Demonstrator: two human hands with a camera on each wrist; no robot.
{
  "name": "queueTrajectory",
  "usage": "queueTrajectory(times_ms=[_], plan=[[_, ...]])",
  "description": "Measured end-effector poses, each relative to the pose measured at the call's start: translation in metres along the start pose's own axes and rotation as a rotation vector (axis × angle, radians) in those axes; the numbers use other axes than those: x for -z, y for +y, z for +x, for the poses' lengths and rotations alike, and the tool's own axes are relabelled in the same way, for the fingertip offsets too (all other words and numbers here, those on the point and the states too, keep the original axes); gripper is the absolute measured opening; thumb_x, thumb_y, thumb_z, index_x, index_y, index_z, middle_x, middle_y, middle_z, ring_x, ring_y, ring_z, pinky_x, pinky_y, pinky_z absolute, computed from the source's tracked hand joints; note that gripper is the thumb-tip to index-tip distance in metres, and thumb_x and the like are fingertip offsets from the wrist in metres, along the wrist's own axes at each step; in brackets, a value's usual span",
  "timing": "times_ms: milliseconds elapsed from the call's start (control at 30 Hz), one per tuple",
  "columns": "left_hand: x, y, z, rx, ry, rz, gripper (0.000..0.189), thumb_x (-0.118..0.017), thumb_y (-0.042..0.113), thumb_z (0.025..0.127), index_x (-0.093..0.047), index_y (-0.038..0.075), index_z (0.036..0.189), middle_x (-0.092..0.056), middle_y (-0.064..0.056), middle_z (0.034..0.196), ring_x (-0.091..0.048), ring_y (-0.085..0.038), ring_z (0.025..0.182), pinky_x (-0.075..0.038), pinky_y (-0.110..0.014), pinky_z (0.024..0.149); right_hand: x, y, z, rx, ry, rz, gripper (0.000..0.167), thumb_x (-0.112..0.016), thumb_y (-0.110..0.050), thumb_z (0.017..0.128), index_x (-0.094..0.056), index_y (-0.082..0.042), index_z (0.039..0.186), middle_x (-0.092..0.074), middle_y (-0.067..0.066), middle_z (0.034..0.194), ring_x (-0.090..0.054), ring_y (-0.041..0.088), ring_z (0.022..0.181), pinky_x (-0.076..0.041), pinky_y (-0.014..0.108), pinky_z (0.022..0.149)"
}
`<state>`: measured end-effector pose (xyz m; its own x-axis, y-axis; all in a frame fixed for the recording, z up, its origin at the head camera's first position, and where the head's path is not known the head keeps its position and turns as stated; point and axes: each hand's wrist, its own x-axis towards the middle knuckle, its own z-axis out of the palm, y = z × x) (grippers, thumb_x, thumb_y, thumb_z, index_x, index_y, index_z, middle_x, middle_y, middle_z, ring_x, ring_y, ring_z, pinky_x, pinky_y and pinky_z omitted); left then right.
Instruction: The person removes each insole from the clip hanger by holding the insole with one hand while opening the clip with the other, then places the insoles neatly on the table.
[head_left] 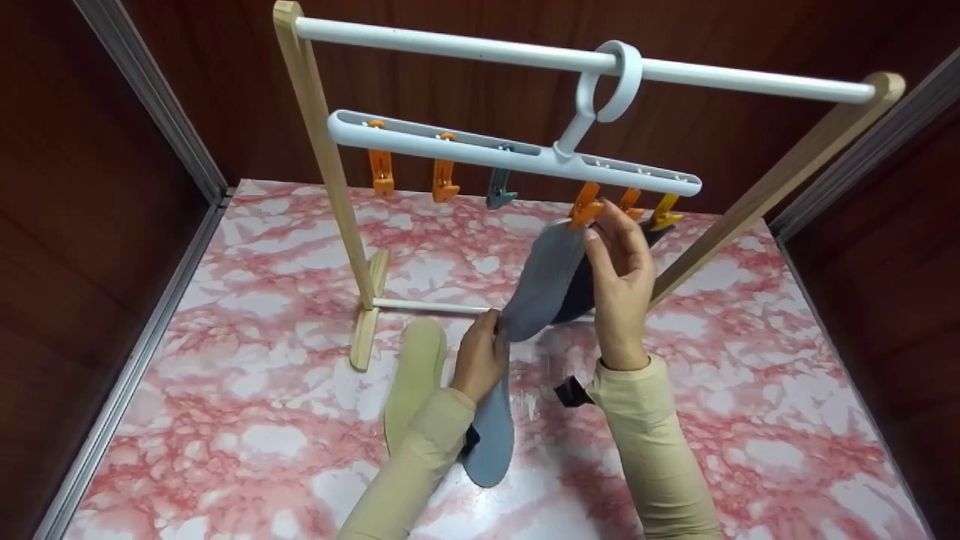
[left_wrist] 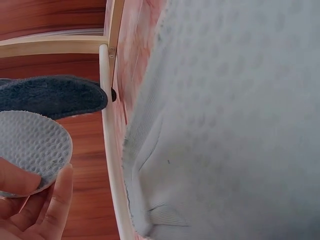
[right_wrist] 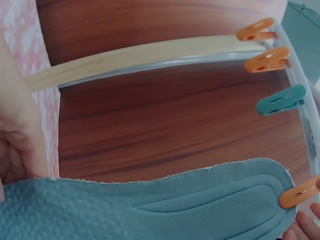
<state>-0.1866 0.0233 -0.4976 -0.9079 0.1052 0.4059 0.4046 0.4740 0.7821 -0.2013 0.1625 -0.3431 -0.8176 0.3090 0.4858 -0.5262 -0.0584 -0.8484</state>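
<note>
In the head view, a grey insole (head_left: 541, 277) hangs slanted from an orange clothespin (head_left: 585, 206) under a white clip hanger (head_left: 450, 148). My right hand (head_left: 626, 292) pinches this clothespin with thumb and fingertips, beside the insole's upper end. My left hand (head_left: 480, 356) holds the lower end; the left wrist view shows its thumb and fingers pinching the dimpled tip (left_wrist: 37, 145). The right wrist view shows the clothespin (right_wrist: 299, 194) biting the insole's edge. Behind hangs a dark insole (head_left: 576, 291), partly hidden, beneath another orange clothespin (head_left: 630, 201) and a yellow one (head_left: 664, 212).
The hanger hooks over the white rail (head_left: 465, 45) of a wooden-sided rack (head_left: 322, 150). Two orange clothespins (head_left: 381, 169) and a teal one (head_left: 501, 187) hang at left. A yellowish insole (head_left: 416, 367) and a blue-grey insole (head_left: 491, 435) lie on the marbled tabletop (head_left: 247, 360).
</note>
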Motion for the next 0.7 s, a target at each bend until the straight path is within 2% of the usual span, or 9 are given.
queueTrajectory(times_ms=[133, 300, 700], plan=[[0.003, 0.001, -0.002, 0.003, -0.008, 0.002, 0.015, -0.05, -0.003, 0.091, -0.056, -0.004, 0.104, -0.059, -0.018, 0.094, -0.06, -0.032, 0.088, -0.048, -0.045, 0.08, -0.003, -0.002, 0.002, -0.06, -0.038, -0.014, 0.04, -0.059, -0.007, 0.092, -0.055, 0.0, 0.132, -0.057, 0.013, 0.132, -0.053, 0.023, 0.124, -0.041, 0.033, 0.105], [0.006, 0.002, -0.005, -0.002, -0.013, 0.013, 0.021, -0.049, -0.004, 0.091, -0.054, -0.007, 0.112, -0.06, -0.021, 0.102, -0.061, -0.036, 0.096, -0.048, -0.046, 0.086, -0.005, -0.006, 0.006, -0.137, -0.061, 0.025, 0.042, -0.057, -0.011, 0.095, -0.051, -0.001, 0.135, -0.053, 0.011, 0.136, -0.049, 0.021, 0.127, -0.034, 0.032, 0.11], [0.012, 0.002, -0.009, 0.011, -0.051, 0.017, 0.02, -0.048, -0.003, 0.094, -0.053, -0.006, 0.113, -0.059, -0.021, 0.103, -0.06, -0.036, 0.1, -0.048, -0.046, 0.088, -0.01, -0.01, 0.012, -0.143, -0.025, 0.157, 0.034, -0.053, -0.005, 0.096, -0.054, 0.005, 0.128, -0.058, 0.01, 0.121, -0.053, 0.021, 0.115, -0.037, 0.032, 0.107]])
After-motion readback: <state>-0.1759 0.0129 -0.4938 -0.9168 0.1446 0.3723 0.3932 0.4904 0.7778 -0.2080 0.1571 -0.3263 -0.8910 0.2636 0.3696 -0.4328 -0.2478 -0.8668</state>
